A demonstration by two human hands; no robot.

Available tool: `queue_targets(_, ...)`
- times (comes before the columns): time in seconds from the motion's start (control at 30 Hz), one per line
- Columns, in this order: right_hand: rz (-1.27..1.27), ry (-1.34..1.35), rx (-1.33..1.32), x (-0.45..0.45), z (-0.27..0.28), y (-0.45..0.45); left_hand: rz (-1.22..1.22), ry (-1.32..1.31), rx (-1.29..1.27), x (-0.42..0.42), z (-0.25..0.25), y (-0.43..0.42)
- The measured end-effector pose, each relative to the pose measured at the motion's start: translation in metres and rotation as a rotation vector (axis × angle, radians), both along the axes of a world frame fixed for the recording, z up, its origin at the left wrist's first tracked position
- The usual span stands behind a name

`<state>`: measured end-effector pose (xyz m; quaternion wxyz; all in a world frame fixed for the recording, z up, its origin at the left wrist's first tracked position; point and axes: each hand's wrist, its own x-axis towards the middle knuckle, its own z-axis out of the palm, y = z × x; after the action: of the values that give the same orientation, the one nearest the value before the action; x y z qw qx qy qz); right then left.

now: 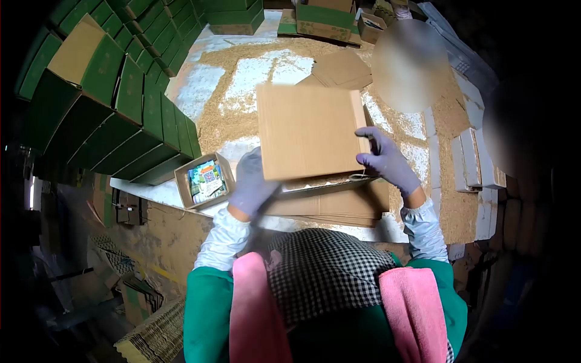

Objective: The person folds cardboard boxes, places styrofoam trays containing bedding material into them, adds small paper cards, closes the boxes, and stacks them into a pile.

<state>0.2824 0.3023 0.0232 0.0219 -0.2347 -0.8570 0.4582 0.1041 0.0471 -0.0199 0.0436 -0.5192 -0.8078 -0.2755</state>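
Note:
In front of me a brown cardboard box (311, 133) has its broad lid panel raised and tilted, covering most of the inside. Below the panel's lower edge, a strip of pale contents shows, too narrow to make out. My right hand (387, 160), in a purple glove, curls its thumb and fingers around the box's right edge. At the left side my gloved left hand (245, 181) is against the box, its fingers blurred and partly behind the panel. Flat cardboard sheets (339, 209) lie under the box. Just left of my left hand stands a small open carton (227, 171) of printed cards (207, 179).
Green cartons (97, 91) are stacked at the left. Sawdust-like crumbs (212, 121) cover much of the white table. More flat cardboard (342, 66) lies behind the box. White blocks (475, 157) stand at the right. A green carton (324, 21) sits at the far side.

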Motion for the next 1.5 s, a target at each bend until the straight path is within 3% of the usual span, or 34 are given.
queue_targets(0.03, 0.065, -0.15, 0.315, 0.003, -0.007, 0.002, 0.122, -0.296, 0.296, -0.005, 0.009, -0.006)
queue_targets(0.07, 0.102, -0.113, 0.517, 0.009, -0.023, 0.006, 0.343, -0.302, 0.37, -0.004, 0.028, -0.021)
queue_targets(0.1, 0.077, -0.113, 0.504, 0.008, -0.029, 0.006, 0.44, -0.273, 0.462, -0.008, 0.035, -0.032)
queue_targets(0.17, 0.178, -0.238, 0.639, -0.006, -0.038, 0.003, 0.226, -0.109, 0.407, 0.008, 0.078, -0.012)
queue_targets(0.23, 0.289, -0.26, 0.722, -0.02, -0.039, 0.0, -0.072, -0.019, -0.091, 0.015, 0.066, 0.023)
queue_targets(0.3, 0.466, -0.419, 0.78, -0.031, -0.022, -0.005, -0.116, 0.079, -0.775, 0.01, 0.009, 0.048)
queue_targets(0.43, 0.737, -0.416, 0.84, -0.027, -0.053, 0.008, -0.083, 0.101, -0.839, 0.018, -0.009, 0.063)
queue_targets(0.5, 0.72, -0.431, 0.839, -0.019, -0.041, 0.007, -0.169, -0.131, -0.85, 0.017, -0.012, 0.057)
queue_targets(0.57, 0.672, -0.221, 0.662, -0.01, -0.026, 0.017, -0.162, -0.124, -0.764, 0.018, -0.006, 0.055)
queue_targets(0.63, 0.533, -0.165, 0.511, 0.005, 0.01, 0.036, -0.084, -0.284, -0.258, 0.018, 0.025, 0.061)
queue_targets(0.7, 0.396, -0.117, 0.351, 0.016, 0.014, 0.057, 0.033, -0.08, -0.141, 0.003, 0.036, 0.071)
queue_targets(0.77, -0.09, 0.113, 0.243, 0.02, 0.008, 0.079, 0.059, -0.156, -0.728, -0.01, 0.001, 0.08)
queue_targets(0.8, -0.074, 0.116, 0.239, 0.018, 0.005, 0.082, -0.019, -0.003, -0.803, -0.011, -0.031, 0.074)
queue_targets(0.83, -0.086, 0.07, 0.186, 0.017, -0.001, 0.083, 0.024, -0.055, -0.91, -0.009, -0.038, 0.079)
queue_targets(0.93, -0.042, -0.026, 0.172, 0.025, -0.027, 0.084, 0.065, -0.121, -1.066, -0.005, -0.017, 0.089)
queue_targets(0.97, 0.008, -0.067, 0.239, 0.029, -0.033, 0.091, 0.034, -0.166, -0.92, -0.005, -0.016, 0.082)
queue_targets(1.03, -0.243, 0.077, 0.341, 0.052, -0.031, 0.12, -0.117, -0.208, -0.476, 0.0, 0.001, 0.059)
queue_targets(1.1, -0.513, -0.016, 0.474, 0.07, -0.04, 0.159, 0.027, -0.053, -0.121, 0.005, 0.038, 0.035)
queue_targets(1.17, -0.333, 0.183, 0.252, 0.056, -0.045, 0.148, 0.355, -0.466, 0.075, -0.01, 0.006, -0.003)
queue_targets(1.23, 0.167, 0.137, -0.204, 0.01, -0.049, 0.089, 0.402, -1.348, -0.097, -0.033, -0.043, -0.017)
queue_targets(1.27, 0.309, 0.136, -0.08, -0.006, -0.059, 0.056, 0.395, -1.318, -0.089, -0.02, -0.044, -0.006)
queue_targets(1.3, 0.488, 0.065, 0.258, -0.021, -0.081, 0.041, 0.387, -1.285, -0.083, -0.004, -0.046, 0.013)
queue_targets(1.33, 0.498, 0.024, 0.277, -0.027, -0.09, 0.037, 0.327, -1.188, -0.067, 0.004, -0.053, 0.032)
queue_targets(1.37, 0.508, -0.016, 0.296, -0.03, -0.094, 0.037, 0.346, -1.132, 0.195, 0.019, -0.069, 0.047)
queue_targets(1.4, 0.312, 0.087, 0.386, -0.025, -0.096, 0.037, 0.329, -0.942, 0.227, 0.016, -0.1, 0.047)
queue_targets(1.43, 0.126, 0.202, 0.472, -0.018, -0.1, 0.04, 0.302, -0.958, 0.253, 0.018, -0.094, 0.048)
queue_targets(1.5, -0.196, -0.168, 0.645, -0.013, -0.173, 0.048, 0.238, -0.927, 0.259, 0.009, -0.101, 0.039)
